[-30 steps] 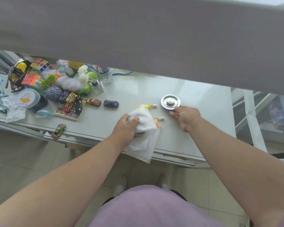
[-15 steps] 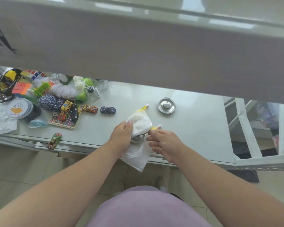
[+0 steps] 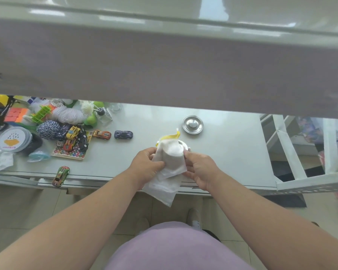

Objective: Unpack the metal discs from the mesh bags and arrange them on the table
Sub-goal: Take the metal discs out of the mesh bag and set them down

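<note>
One shiny metal disc (image 3: 192, 125) with a raised knob lies flat on the pale table (image 3: 232, 152), just beyond my hands. I hold a bunch of white mesh bags (image 3: 171, 162) with a yellow drawstring over the table's front edge. My left hand (image 3: 146, 165) pinches the bags from the left and my right hand (image 3: 200, 170) grips them from the right. The top bag bulges round; what is inside it is hidden. A lower bag hangs limp past the table edge.
Toy cars (image 3: 123, 134), a puzzle cube (image 3: 15, 114), yarn balls (image 3: 48, 129), a round tin (image 3: 14, 139) and other clutter fill the table's left half. One toy car (image 3: 61, 175) sits at the front edge. A grey panel (image 3: 164, 71) overhangs the back; white shelving (image 3: 300, 162) stands to the right.
My right hand left the metal disc on the table, came back to the bags and now grips them from the right. The bags are lifted more upright between both hands.
</note>
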The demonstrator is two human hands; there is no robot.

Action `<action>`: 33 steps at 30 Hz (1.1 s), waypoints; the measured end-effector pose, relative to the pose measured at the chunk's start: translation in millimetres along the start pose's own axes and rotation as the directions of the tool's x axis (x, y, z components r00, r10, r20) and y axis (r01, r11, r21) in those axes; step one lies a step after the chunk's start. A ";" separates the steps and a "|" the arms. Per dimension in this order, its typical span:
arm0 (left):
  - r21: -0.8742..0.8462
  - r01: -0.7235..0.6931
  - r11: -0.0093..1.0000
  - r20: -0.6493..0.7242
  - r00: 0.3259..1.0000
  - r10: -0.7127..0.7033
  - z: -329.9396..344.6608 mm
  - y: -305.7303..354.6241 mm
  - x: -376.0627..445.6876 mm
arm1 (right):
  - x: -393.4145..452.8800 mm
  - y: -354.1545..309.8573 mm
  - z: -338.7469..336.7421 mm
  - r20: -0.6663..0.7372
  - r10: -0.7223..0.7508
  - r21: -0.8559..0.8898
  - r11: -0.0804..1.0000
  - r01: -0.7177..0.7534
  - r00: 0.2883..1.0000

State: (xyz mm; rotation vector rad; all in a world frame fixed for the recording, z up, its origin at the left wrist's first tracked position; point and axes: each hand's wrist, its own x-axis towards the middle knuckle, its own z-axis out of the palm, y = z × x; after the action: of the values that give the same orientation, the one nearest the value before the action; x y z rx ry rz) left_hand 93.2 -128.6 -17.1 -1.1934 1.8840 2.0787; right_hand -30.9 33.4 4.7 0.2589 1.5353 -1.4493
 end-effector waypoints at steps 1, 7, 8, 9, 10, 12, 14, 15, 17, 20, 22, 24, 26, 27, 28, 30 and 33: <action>0.018 -0.006 1.000 -0.007 1.000 0.006 1.5 0.7 -0.7 | 0.9 1.3 -1.5 -0.018 -0.003 -0.007 1.000 0.003 1.000; 0.029 -0.020 0.999 -0.063 0.998 0.022 0.4 0.1 -2.0 | 4.8 -0.2 -15.6 -0.177 -0.035 0.008 0.999 0.037 0.984; 0.022 -0.022 1.000 -0.076 0.997 0.024 -1.7 -1.0 -2.0 | 5.3 -1.5 -19.7 -0.203 -0.044 0.019 0.999 0.049 0.978; 0.012 -0.025 1.000 -0.093 0.995 0.026 -4.3 -2.6 -1.9 | 5.1 -3.1 -23.8 -0.224 -0.048 0.030 0.998 0.056 0.973; -0.001 -0.025 1.000 -0.113 0.993 0.025 -8.1 -4.7 -1.5 | 5.5 -4.4 -28.2 -0.242 -0.049 0.033 0.998 0.059 0.969; -0.061 -0.016 0.998 -0.142 0.990 0.007 -16.0 -8.2 -1.9 | 7.5 -5.5 -36.5 -0.263 -0.048 0.005 0.999 0.051 0.964; -0.157 0.004 0.988 -0.166 0.986 -0.031 -23.7 -11.1 -1.9 | 9.5 -6.0 -40.6 -0.269 -0.048 -0.060 0.998 0.033 0.962; -0.215 0.015 0.976 -0.175 0.983 -0.054 -27.2 -11.8 -2.4 | 10.5 -6.2 -40.6 -0.275 -0.051 -0.099 0.995 0.024 0.960; -0.303 0.028 0.953 -0.176 0.981 -0.085 -32.3 -13.3 -2.5 | 11.5 -6.4 -38.8 -0.305 -0.061 -0.169 0.986 0.009 0.950; -0.348 0.031 0.937 -0.166 0.982 -0.094 -36.0 -15.3 -3.3 | 6.1 -4.4 -31.0 -0.327 -0.081 -0.246 0.969 -0.002 0.941; -0.360 0.037 0.932 -0.154 0.983 -0.099 -37.5 -17.5 -2.8 | 1.2 1.6 -22.7 -0.292 -0.114 -0.315 0.949 0.017 0.950; -0.375 0.039 0.926 -0.136 0.986 -0.096 -39.2 -19.6 -2.0 | -3.8 8.9 -9.5 -0.190 -0.122 -0.305 0.950 0.060 0.974; -0.382 0.038 0.923 -0.112 0.990 -0.087 -39.8 -21.0 -2.2 | -8.4 13.8 6.2 -0.052 -0.080 -0.218 0.974 0.067 0.995; -0.385 0.039 0.922 -0.101 0.991 -0.085 -39.3 -21.3 -2.4 | -10.0 15.5 12.7 0.004 -0.054 -0.181 0.982 0.053 0.999; -0.385 0.042 0.922 -0.089 0.993 -0.083 -38.9 -20.8 -3.4 | -10.8 17.6 18.6 0.042 -0.035 -0.160 0.986 0.041 0.998; -0.386 0.056 0.921 -0.067 0.994 -0.089 -38.1 -20.9 -3.2 | -8.9 23.2 23.7 0.065 -0.023 -0.142 0.989 0.032 0.998; -0.390 0.092 0.916 -0.024 0.994 -0.110 -38.6 -20.8 -1.7 | -4.9 32.2 21.2 0.055 -0.014 -0.086 0.996 0.019 0.998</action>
State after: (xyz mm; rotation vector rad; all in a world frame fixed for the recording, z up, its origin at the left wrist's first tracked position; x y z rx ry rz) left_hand 124.1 -156.9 -30.2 -1.3897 1.4237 2.4600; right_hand 4.9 26.0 -8.6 0.1543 1.5548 -1.3876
